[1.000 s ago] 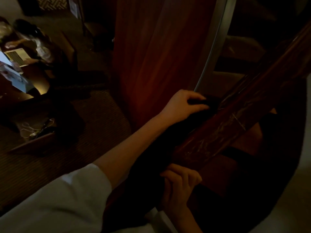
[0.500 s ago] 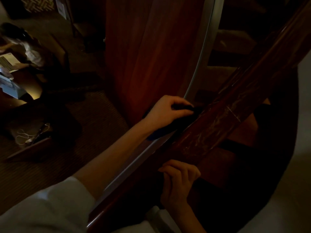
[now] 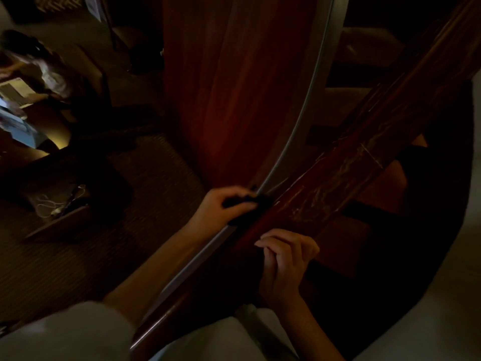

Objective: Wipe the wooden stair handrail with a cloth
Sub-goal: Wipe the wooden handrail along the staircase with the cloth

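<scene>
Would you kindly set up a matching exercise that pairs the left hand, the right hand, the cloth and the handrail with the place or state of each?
Things:
1. left hand
2. right hand
3. cloth
4. handrail

Place or state:
A. reddish wood with pale streaks
B. dark, bunched against the rail's left edge
C. fingers curled, at the rail's right edge
D. holds the cloth

Pairs: 1-D, 2-C, 3-B, 4-A.
</scene>
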`<state>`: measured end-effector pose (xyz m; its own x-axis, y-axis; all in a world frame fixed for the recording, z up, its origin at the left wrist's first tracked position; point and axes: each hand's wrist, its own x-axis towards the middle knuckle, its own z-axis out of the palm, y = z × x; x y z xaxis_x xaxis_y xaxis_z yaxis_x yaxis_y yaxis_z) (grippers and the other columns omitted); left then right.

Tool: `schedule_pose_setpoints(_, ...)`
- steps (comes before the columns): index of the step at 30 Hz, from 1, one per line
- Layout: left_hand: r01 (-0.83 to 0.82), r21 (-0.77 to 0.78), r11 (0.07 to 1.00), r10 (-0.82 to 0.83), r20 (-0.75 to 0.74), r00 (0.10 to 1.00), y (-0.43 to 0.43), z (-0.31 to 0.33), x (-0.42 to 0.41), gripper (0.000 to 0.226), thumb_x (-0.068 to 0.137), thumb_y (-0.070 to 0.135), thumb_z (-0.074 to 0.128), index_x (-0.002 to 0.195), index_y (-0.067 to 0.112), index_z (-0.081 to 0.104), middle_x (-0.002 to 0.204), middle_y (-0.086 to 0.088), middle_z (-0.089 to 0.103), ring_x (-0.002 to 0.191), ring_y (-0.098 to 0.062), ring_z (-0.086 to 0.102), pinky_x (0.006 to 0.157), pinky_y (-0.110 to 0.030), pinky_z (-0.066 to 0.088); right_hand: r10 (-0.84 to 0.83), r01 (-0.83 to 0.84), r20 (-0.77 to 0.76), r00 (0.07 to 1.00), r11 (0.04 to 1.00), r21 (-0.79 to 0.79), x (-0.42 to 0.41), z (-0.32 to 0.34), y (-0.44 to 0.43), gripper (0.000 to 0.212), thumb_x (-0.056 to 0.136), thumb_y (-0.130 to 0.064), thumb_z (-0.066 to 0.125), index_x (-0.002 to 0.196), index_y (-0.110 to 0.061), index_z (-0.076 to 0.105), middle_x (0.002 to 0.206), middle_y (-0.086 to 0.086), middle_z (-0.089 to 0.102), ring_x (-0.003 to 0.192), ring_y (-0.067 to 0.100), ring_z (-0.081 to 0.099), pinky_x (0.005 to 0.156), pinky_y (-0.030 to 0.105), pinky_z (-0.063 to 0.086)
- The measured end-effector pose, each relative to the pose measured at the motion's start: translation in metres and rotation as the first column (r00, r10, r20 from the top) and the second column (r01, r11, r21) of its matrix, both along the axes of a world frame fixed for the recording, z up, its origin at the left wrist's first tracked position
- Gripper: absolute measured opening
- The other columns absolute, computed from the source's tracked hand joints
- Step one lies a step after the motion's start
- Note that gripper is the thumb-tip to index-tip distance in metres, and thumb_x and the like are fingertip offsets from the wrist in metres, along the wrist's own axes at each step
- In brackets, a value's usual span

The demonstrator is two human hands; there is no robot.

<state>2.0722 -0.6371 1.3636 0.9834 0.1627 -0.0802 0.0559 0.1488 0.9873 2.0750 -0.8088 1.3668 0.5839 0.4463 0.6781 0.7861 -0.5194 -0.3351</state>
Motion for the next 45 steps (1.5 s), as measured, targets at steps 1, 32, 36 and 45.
schedule_pose_setpoints(1, -0.006, 0.003, 1.000, 0.006, -0.051, 0.999, 0.003, -0.012, -0.025, 0.017, 0.080, 0.014, 0.067, 0.093, 0.025, 0.068, 0.085, 0.018, 0.072, 0.082, 0.006, 0.066, 0.074, -0.010, 0.049, 0.004, -0.004, -0.010, 1.000, 1.000, 0.011, 0.000, -0.001, 0.000, 0.023, 0.106, -0.026, 0.033, 0.099, -0.027, 0.054, 0.105, -0.012, 0.055, 0.101, 0.006, 0.047, 0.087, 0.032, 0.031)
schedule_pose_setpoints(32, -0.040, 0.122, 0.992, 0.046, -0.047, 0.998, 0.001, 0.013, -0.019, 0.021, 0.087, 0.009, 0.065, 0.096, 0.027, 0.068, 0.100, 0.002, 0.066, 0.091, -0.004, 0.067, 0.080, -0.017, 0.053, -0.024, 0.024, 0.000, 1.000, 0.999, 0.028, 0.000, 0.000, 0.005, 0.020, 0.106, -0.029, 0.037, 0.098, -0.029, 0.055, 0.103, -0.012, 0.057, 0.091, 0.012, 0.053, 0.088, 0.028, 0.029)
schedule_pose_setpoints(36, -0.052, 0.214, 0.975, 0.044, 0.039, 0.998, -0.005, 0.033, 0.018, 0.026, 0.090, 0.010, 0.064, 0.096, 0.035, 0.065, 0.099, 0.009, 0.063, 0.091, 0.004, 0.062, 0.081, -0.012, 0.048, -0.016, 0.016, 0.006, 1.000, 0.999, 0.040, -0.001, 0.000, 0.004, 0.019, 0.105, -0.028, 0.038, 0.098, -0.027, 0.056, 0.103, -0.011, 0.056, 0.092, 0.012, 0.053, 0.088, 0.027, 0.029)
schedule_pose_setpoints(45, -0.076, 0.083, 0.994, 0.054, 0.236, 0.970, -0.029, 0.106, 0.146, 0.013, 0.095, 0.006, 0.059, 0.104, 0.012, 0.067, 0.087, 0.005, 0.067, 0.071, 0.003, 0.066, 0.067, -0.015, 0.051, -0.025, 0.024, 0.021, 0.999, 0.998, 0.054, -0.002, 0.005, 0.005, 0.016, 0.105, -0.029, 0.042, 0.098, -0.025, 0.056, 0.104, -0.010, 0.055, 0.093, 0.011, 0.051, 0.082, 0.030, 0.030)
